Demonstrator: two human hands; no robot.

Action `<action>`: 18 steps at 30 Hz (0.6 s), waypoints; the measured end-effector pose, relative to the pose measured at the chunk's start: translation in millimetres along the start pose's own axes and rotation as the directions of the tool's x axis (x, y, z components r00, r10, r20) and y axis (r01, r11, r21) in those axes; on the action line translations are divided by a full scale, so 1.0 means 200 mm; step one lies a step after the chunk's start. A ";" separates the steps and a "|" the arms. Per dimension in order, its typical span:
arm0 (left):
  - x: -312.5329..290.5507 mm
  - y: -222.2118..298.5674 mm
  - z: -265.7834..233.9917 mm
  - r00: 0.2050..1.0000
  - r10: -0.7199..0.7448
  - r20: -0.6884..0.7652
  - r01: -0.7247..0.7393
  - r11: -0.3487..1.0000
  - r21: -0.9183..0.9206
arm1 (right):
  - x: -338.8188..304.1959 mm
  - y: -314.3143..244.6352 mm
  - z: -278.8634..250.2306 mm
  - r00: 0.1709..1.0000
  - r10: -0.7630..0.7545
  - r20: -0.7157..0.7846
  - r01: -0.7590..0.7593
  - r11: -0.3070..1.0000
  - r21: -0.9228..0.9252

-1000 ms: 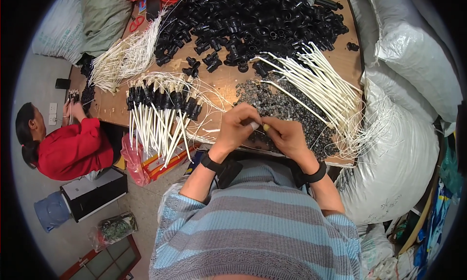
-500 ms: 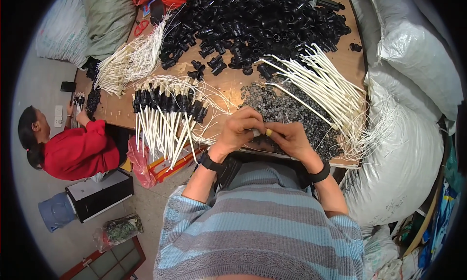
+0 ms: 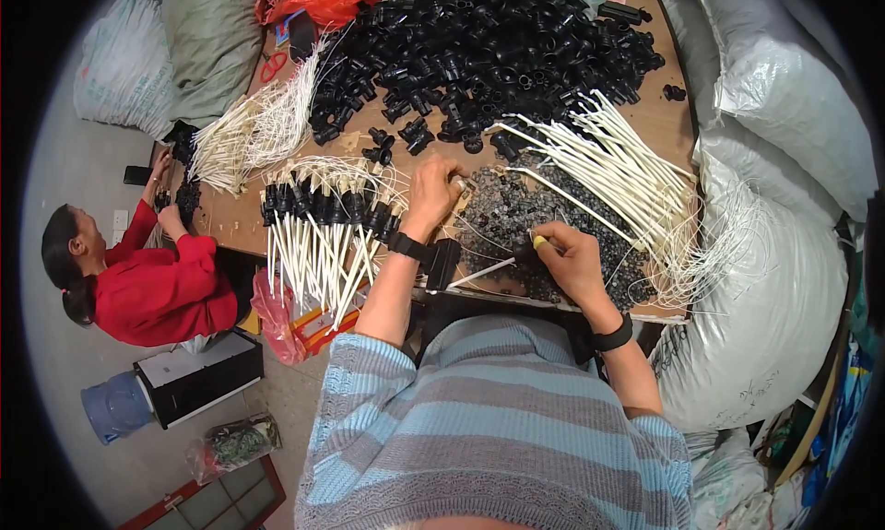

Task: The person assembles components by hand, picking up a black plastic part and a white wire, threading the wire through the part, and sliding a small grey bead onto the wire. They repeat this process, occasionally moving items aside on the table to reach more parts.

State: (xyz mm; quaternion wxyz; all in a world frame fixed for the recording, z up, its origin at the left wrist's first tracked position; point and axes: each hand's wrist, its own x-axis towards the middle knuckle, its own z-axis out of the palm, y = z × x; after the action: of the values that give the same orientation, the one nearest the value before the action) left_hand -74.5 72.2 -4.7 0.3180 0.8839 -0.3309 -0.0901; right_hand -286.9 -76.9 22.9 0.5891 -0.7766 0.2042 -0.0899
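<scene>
My right hand [image 3: 570, 261] is shut on a thin white tube [image 3: 479, 272] with a black fitting at its upper end; the tube slants down to the left over the table's near edge. My left hand [image 3: 433, 191] has reached forward, its fingers bent over the edge of a heap of small dark bits [image 3: 516, 207]. What the fingertips hold is hidden. To its left lies a row of white tubes with black caps [image 3: 318, 226]. A bundle of loose white tubes [image 3: 627, 170] fans out to the right.
A big pile of black plastic fittings [image 3: 489, 51] covers the far side of the wooden table [image 3: 678, 124]. A person in red [image 3: 157, 290] works at the left end beside more white tubes [image 3: 249, 138]. Large sacks [image 3: 784, 78] crowd the right side.
My hands were together at the table's near edge. The left hand has since moved forward to the heap of bits, while the right stayed back with the tube.
</scene>
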 end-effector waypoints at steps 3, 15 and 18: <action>0.01 -0.02 0.02 0.999 0.026 -0.020 -0.026 1.000 0.000 | 0.00 0.02 -0.01 0.999 -0.001 -0.042 0.003 0.999 0.043; -0.28 0.46 0.16 1.000 0.004 -0.008 -0.008 0.709 -0.705 | 0.05 0.02 0.04 0.972 0.013 -0.235 -0.038 0.994 -0.102; -0.29 0.49 0.17 0.983 0.030 -0.180 -0.126 0.827 -0.548 | 0.05 0.02 0.04 0.996 0.024 -0.088 -0.010 0.987 0.158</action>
State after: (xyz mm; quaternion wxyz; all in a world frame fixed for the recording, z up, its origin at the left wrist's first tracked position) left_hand -182.7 35.4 26.2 0.5911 0.7429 -0.2990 -0.0967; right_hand -275.5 -74.6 16.0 0.6395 -0.7212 0.2294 -0.1354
